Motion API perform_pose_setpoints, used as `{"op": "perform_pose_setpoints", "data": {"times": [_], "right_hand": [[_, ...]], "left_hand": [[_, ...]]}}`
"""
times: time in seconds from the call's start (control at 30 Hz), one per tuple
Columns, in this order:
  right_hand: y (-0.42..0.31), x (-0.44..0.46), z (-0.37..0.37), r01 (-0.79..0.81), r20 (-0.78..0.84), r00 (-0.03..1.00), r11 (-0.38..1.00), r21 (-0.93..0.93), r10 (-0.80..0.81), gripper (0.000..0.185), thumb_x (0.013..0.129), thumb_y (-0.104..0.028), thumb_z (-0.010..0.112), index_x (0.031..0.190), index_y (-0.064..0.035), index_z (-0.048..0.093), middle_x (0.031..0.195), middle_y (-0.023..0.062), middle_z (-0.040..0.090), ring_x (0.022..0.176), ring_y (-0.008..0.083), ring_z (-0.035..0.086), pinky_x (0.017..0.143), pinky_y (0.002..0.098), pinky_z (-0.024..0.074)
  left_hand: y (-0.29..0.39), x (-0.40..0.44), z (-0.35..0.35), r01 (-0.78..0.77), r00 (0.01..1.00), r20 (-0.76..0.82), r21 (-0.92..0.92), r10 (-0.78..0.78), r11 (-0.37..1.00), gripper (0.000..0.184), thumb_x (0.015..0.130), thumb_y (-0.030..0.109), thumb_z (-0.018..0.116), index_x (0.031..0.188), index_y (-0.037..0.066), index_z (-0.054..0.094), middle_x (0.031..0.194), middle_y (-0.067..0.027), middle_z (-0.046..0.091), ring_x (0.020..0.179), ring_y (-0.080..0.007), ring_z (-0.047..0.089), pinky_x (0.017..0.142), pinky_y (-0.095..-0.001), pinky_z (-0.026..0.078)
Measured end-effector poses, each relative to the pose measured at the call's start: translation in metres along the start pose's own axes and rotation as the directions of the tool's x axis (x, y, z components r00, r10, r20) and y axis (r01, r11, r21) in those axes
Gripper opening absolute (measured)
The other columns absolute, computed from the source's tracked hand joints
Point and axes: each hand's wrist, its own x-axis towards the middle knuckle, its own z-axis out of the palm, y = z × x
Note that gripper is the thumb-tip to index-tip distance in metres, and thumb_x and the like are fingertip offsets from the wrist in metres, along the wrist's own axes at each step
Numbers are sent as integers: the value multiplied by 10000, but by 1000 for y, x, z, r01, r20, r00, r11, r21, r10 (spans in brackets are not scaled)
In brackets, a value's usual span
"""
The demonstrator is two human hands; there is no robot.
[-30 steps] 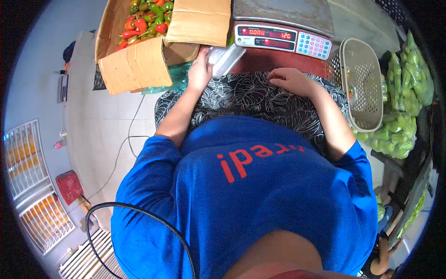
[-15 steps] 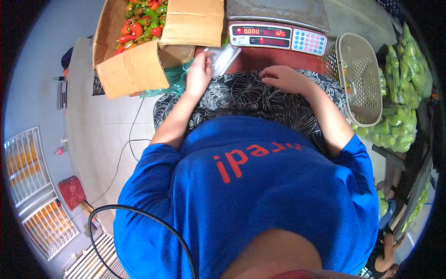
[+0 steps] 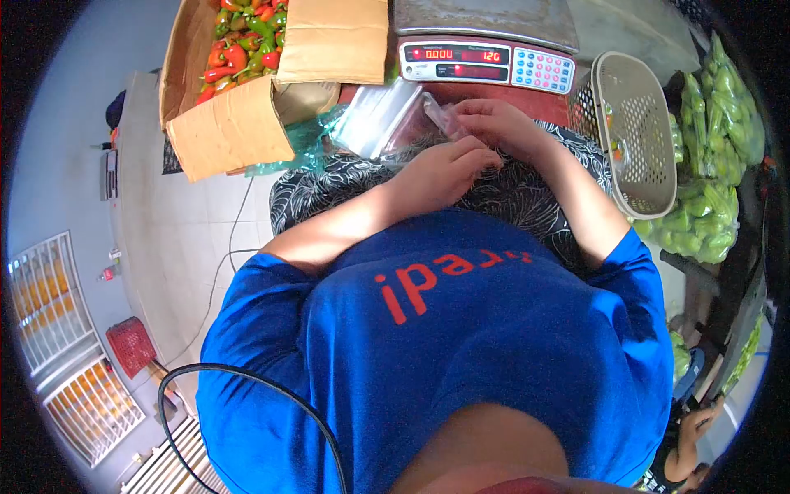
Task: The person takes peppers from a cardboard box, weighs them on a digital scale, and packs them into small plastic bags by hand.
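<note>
A clear plastic bag [image 3: 443, 118] is in my right hand [image 3: 506, 128], pinched above the dark patterned cloth [image 3: 559, 185] over my lap. My left hand [image 3: 440, 173] is just below and left of it, its fingers curled in close to the right fingertips; what they hold, if anything, is hidden. A stack of clear plastic bags [image 3: 374, 115] rests beyond my left forearm, beside a teal plastic wrap [image 3: 309, 142]. Behind the hands stands a digital scale [image 3: 428, 70] with lit red figures and a metal pan [image 3: 494, 20].
Red and green peppers [image 3: 247, 45] fill an open cardboard box [image 3: 222, 123] at upper left. To the right stands a beige perforated basket [image 3: 658, 136], with bagged green vegetables [image 3: 716, 148] beyond it. A black cable [image 3: 263, 383] loops at lower left. Another person's arm [image 3: 691, 440] shows at lower right.
My left hand has moved right, from the plastic bags to beside my right hand. A clear bag is now at my right fingers, and the stack of bags shows more fully.
</note>
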Motion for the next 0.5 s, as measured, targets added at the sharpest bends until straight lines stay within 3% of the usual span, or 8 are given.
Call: {"op": "perform_pose_setpoints", "data": {"times": [0.07,0.17,0.27,0.33,0.4,0.47,0.5], "right_hand": [[5,1,-11,-72,-25,997,997,6,72,279,901,-200,540,1084,8,563,995,70,591,924,148,559,843,284,450],[-2,-2,-13,32,-33,999,996,84,-30,280,882,-190,567,1091,-4,556,1010,73,585,954,158,552,864,289,442],[-28,-10,8,234,18,972,970,-66,-233,369,843,-240,625,1126,-16,545,1063,73,581,996,159,544,880,297,436],[-28,-18,19,360,115,929,931,-55,-352,453,809,-284,661,1154,-19,535,1096,78,578,1040,163,530,898,303,427],[-24,-20,18,389,219,910,909,-151,-353,533,788,-301,683,1209,-25,507,1132,84,577,1065,165,524,930,309,406],[-13,-18,10,328,312,924,874,-359,-219,616,780,-288,692,1291,-35,462,1171,90,580,1072,165,526,976,314,372],[-13,-23,9,244,316,942,882,-404,-115,541,803,-303,673,1242,-36,505,1121,60,605,1047,152,532,955,323,389]], "left_hand": [[9,2,-2,-25,1000,-7,-34,25,999,308,774,-3,591,1063,91,536,1008,-108,548,945,-315,574,784,-369,486],[18,5,-5,31,999,9,-73,-31,997,316,773,7,610,1069,92,540,1018,-109,552,933,-306,576,779,-347,489],[31,9,-11,118,990,-69,-80,-124,990,297,781,-8,624,1054,77,545,1003,-88,558,911,-235,589,776,-319,494],[39,12,-18,174,968,-139,-224,-208,959,329,777,-42,628,1069,62,519,989,-75,553,904,-186,582,776,-298,495],[45,17,-23,165,935,-225,-402,-272,900,370,768,-80,626,1087,47,486,982,-68,545,902,-152,573,774,-281,497],[51,23,-27,83,886,-323,-594,-332,800,420,754,-122,619,1106,31,448,983,-68,532,903,-131,562,769,-268,497],[56,25,-31,85,881,-324,-607,-344,790,429,749,-131,614,1109,27,442,993,-74,528,906,-141,562,781,-269,492]]}}
